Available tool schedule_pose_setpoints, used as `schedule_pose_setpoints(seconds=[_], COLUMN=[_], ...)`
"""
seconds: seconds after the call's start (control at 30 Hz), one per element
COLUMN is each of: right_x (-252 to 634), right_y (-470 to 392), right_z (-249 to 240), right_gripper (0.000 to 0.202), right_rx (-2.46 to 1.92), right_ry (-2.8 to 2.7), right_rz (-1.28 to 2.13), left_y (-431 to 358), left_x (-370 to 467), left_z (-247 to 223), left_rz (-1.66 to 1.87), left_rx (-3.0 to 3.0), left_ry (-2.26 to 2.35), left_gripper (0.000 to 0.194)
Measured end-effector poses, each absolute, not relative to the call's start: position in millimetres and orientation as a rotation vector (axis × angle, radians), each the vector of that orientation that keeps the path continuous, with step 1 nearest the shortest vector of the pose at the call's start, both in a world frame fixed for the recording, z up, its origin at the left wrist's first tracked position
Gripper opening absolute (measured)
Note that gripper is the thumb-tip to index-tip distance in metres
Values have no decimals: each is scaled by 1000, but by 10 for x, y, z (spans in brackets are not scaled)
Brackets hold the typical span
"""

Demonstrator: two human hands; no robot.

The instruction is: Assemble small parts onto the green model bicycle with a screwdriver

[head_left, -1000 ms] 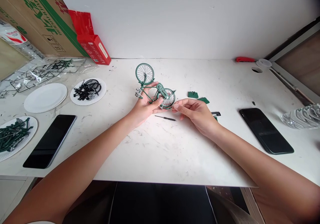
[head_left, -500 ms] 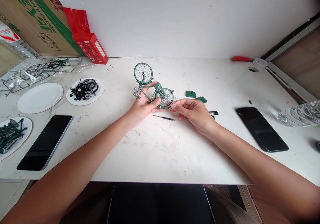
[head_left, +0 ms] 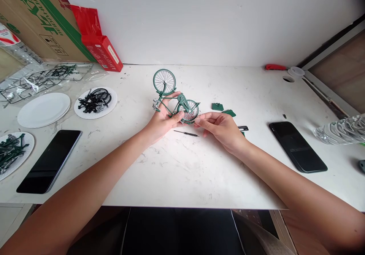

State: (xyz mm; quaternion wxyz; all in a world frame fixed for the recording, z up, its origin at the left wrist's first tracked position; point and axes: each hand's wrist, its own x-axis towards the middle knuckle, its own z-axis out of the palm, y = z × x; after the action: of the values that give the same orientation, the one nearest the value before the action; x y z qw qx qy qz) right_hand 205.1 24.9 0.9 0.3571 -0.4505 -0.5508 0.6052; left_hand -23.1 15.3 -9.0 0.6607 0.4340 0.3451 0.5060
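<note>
Nearest to me, at the left, a black phone (head_left: 49,161) lies face up on the white table (head_left: 171,182), beside a paper plate of green parts (head_left: 30,148) that is cut off by the left margin. A second black phone (head_left: 298,146) lies at the right. Farther in, a thin black screwdriver (head_left: 186,133) rests flat just below the hands. My left hand (head_left: 165,124) holds the green model bicycle (head_left: 182,99) above the table, its thumb pressed over the lower right wheel and its other fingers partly curled behind the frame; the other wheel points away from me. My right hand (head_left: 218,125) has its thumb and forefinger brought together at the edge of the lower right wheel; whether they pinch a small piece I cannot tell. Just beyond the right hand lie flat green pieces (head_left: 218,106). At a similar depth on the left are empty white plates (head_left: 42,110) and a paper plate of black parts (head_left: 113,105). Behind them, wiry part frames (head_left: 42,79) lie near a red box (head_left: 104,53), with a cardboard carton (head_left: 64,19) at the back. A red-handled tool (head_left: 275,67) lies far right, near a round table hole (head_left: 288,79).
</note>
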Motion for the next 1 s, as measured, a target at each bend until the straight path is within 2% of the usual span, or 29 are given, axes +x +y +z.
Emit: schedule_pose_setpoints(seconds=[0.7,1.0], right_x=[2058,2029], right_y=[244,219], right_z=[15,-19], right_gripper=[43,40], right_rx=[-1177,-1128], right_ry=[-1467,-1644], right_rz=[1546,1322], left_y=[131,117], left_x=[-227,-210], left_z=[-104,-115], left_rz=[1138,1117], left_rx=[1051,1093], left_ry=[790,838], left_gripper=[87,87])
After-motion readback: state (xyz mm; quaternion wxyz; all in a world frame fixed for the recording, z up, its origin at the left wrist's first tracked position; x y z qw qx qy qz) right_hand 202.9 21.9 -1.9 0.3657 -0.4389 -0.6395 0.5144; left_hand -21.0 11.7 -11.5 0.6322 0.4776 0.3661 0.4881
